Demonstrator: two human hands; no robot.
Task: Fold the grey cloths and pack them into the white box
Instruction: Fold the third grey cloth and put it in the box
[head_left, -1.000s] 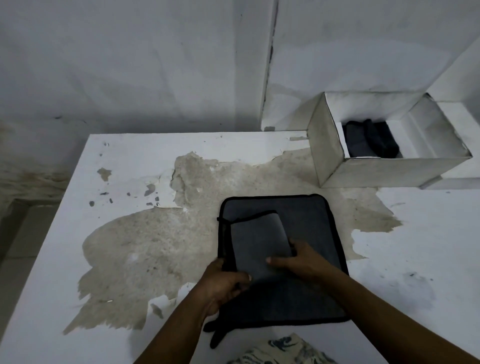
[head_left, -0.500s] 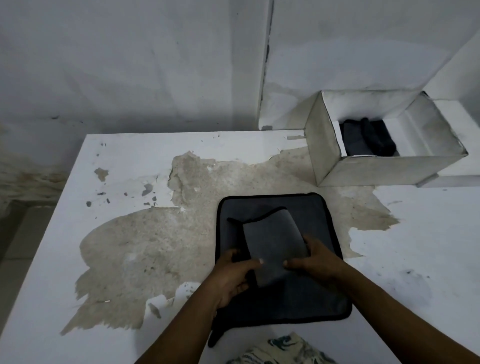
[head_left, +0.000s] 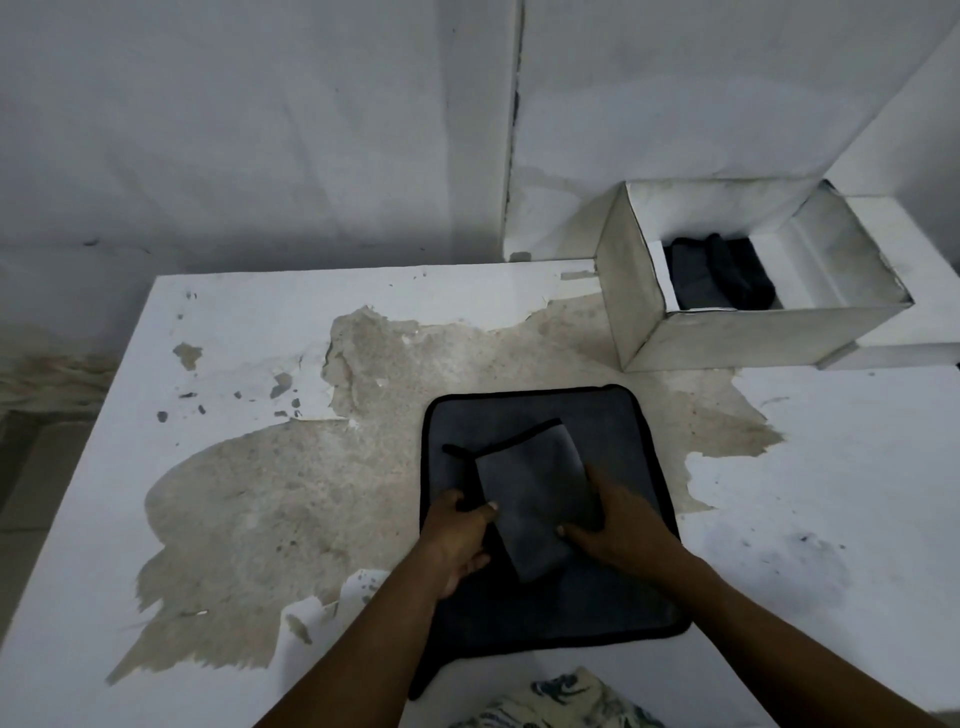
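the left hand pinched the folded grey cloth at its left edge and the right hand gripped its right edge, over a spread grey cloth. squaring the edges before carrying it level to the white box seemed wisest.

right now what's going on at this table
A person is folding grey cloths at a worn white table. Both hands are on a small folded grey cloth: the left hand pinches its left edge and the right hand grips its right side. It lies on top of a larger grey cloth spread flat on the table. The white box at the back right already has dark cloths inside; this one is not packed yet.
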